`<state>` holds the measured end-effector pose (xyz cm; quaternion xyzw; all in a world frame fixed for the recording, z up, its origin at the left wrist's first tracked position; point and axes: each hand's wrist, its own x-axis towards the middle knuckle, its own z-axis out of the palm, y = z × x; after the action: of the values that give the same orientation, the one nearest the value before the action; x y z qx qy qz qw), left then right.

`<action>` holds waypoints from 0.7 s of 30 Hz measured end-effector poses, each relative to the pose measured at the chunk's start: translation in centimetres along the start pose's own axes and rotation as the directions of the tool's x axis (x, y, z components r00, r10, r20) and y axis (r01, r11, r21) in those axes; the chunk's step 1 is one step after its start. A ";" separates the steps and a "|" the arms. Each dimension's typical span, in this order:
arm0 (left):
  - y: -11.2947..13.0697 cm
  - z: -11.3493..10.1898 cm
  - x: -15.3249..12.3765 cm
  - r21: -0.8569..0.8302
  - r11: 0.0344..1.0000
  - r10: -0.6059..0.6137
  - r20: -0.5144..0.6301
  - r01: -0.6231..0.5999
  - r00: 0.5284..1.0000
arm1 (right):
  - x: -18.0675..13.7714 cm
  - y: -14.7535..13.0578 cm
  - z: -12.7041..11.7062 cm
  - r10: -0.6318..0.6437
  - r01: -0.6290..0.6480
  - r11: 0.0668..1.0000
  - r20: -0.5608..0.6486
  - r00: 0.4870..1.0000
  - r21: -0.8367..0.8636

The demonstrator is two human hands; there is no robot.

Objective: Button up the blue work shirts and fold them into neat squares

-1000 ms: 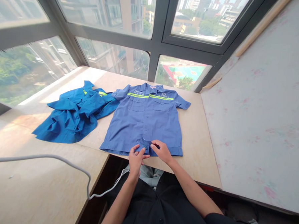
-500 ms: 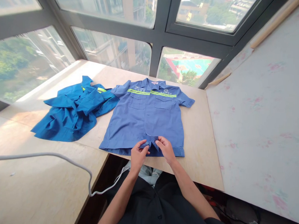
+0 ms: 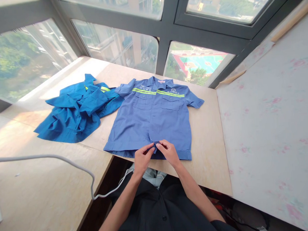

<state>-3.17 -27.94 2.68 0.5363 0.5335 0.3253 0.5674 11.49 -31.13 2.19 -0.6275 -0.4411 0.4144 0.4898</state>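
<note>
A blue short-sleeved work shirt (image 3: 167, 123) lies front up on the wooden tabletop, its collar toward the window and its hem toward me. Yellow-green stripes cross its chest above two flap pockets. At the middle of the hem, my left hand (image 3: 143, 159) pinches one front edge of the shirt. My right hand (image 3: 169, 152) pinches the other front edge right beside it, so the fingertips of both hands nearly meet. The bottom button, between the fingers, is hidden.
A crumpled, brighter blue garment (image 3: 73, 109) lies left of the shirt, touching its sleeve. A grey cable (image 3: 68, 163) runs over the left part of the tabletop (image 3: 51, 183) and down past its edge. Windows stand behind, and a flower-patterned wall (image 3: 268, 133) borders the right.
My hands have come closer together, bringing the two front edges of the hem together. The button visible earlier is now covered. The view has shifted slightly.
</note>
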 end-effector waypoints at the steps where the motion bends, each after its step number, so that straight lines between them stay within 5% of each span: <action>1: 0.1 0.0 -0.1 0.028 0.999 0.022 -0.005 -0.021 1.000 | 0.0 -0.1 0.0 -0.001 0.001 1.000 0.004 1.000 -0.003; 14: 1.0 0.3 -0.6 0.255 0.952 0.183 -0.023 -0.171 0.983 | -0.1 -1.1 -1.0 -0.048 0.053 0.996 0.064 0.997 -0.072; 21: 0.6 0.2 -0.8 0.344 0.911 0.218 0.063 -0.227 0.974 | -0.2 -1.0 -2.0 -0.114 0.137 0.982 0.165 0.980 -0.131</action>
<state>-3.04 -28.57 3.44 0.6894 0.5115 0.2816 0.4288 13.20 -31.74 3.54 -0.5971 -0.5455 0.3982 0.4330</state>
